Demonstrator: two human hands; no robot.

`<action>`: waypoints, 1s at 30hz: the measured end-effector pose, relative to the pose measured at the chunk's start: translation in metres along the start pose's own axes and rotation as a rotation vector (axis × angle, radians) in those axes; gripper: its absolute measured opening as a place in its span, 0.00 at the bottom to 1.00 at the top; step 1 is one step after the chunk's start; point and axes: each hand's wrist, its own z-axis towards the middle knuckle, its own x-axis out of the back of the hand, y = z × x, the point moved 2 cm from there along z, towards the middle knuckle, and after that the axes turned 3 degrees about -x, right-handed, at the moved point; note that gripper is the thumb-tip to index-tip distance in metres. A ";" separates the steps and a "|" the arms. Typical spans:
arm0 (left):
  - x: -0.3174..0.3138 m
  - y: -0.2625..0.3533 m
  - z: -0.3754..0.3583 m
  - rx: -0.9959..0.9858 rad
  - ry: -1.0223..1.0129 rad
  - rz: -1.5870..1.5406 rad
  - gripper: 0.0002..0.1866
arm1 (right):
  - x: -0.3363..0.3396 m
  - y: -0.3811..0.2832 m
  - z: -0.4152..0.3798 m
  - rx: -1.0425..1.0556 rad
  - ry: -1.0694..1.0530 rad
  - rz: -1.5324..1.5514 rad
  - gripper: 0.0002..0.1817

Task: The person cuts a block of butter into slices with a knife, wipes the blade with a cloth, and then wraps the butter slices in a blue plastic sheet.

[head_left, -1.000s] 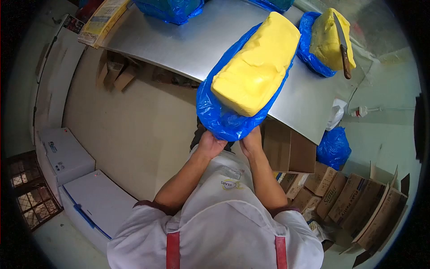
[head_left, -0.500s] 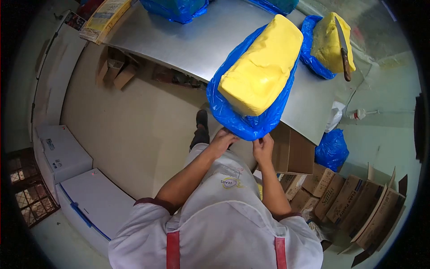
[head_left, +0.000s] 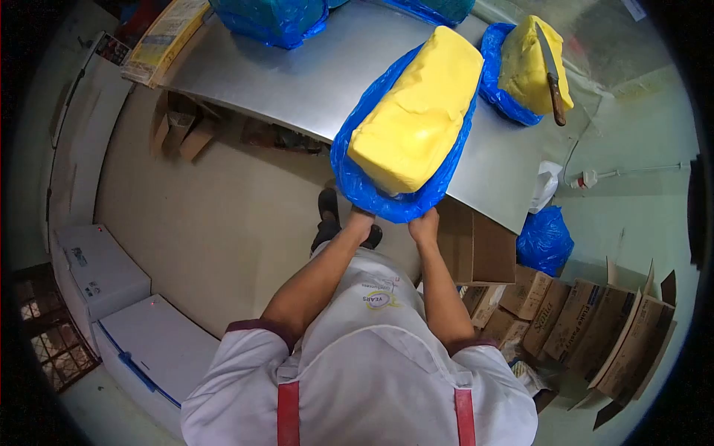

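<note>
Head view: big yellow block [head_left: 416, 111] is lying lengthwise in an opened blue wrap [head_left: 348, 175], over the near edge of the metal surface [head_left: 297, 89], slanting away up and to the right. Both hands are working at the wrap's near end, the block sitting just beyond the fingers, with blue plastic between. No skin is touching yellow where I can see. Left hand [head_left: 362, 218] is reaching in under the wrap's near rim; its fingers are hiding behind the plastic, so I can't tell how wide or narrow they are. Right hand [head_left: 425, 225] is curling its fingers narrow, gripping the wrap's edge just right of the near tip. Block is rising above the wrap's sides, top and near end showing bare. To its right, apart from it, a second yellow block [head_left: 520, 74] is sitting in its own blue plastic [head_left: 500, 100], a knife [head_left: 549, 67] lying across it, wooden handle pointing toward the person. Two blue-wrapped blocks [head_left: 271, 18] are standing at the far side. Below the surface's right part, an open cardboard box [head_left: 492, 249] is sitting beside a blue bag [head_left: 545, 239].
</note>
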 end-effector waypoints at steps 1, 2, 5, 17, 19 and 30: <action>-0.002 0.000 0.000 0.001 -0.044 -0.049 0.24 | 0.003 0.004 -0.001 -0.022 0.009 -0.017 0.18; -0.004 0.000 0.000 0.003 -0.089 -0.098 0.24 | 0.006 0.008 -0.002 0.022 0.021 0.000 0.11; -0.005 0.019 -0.012 -0.013 -0.171 -0.283 0.24 | 0.007 0.014 0.000 0.001 -0.210 0.408 0.13; 0.006 0.059 -0.039 -0.096 -0.077 -0.314 0.27 | 0.060 -0.016 0.017 0.073 -0.265 0.462 0.09; -0.005 0.066 -0.045 -0.106 0.003 -0.330 0.27 | 0.099 -0.051 0.028 0.064 -0.174 0.632 0.10; -0.053 0.176 -0.029 -0.297 0.011 -0.389 0.26 | 0.101 -0.129 0.235 -0.020 -0.364 1.322 0.25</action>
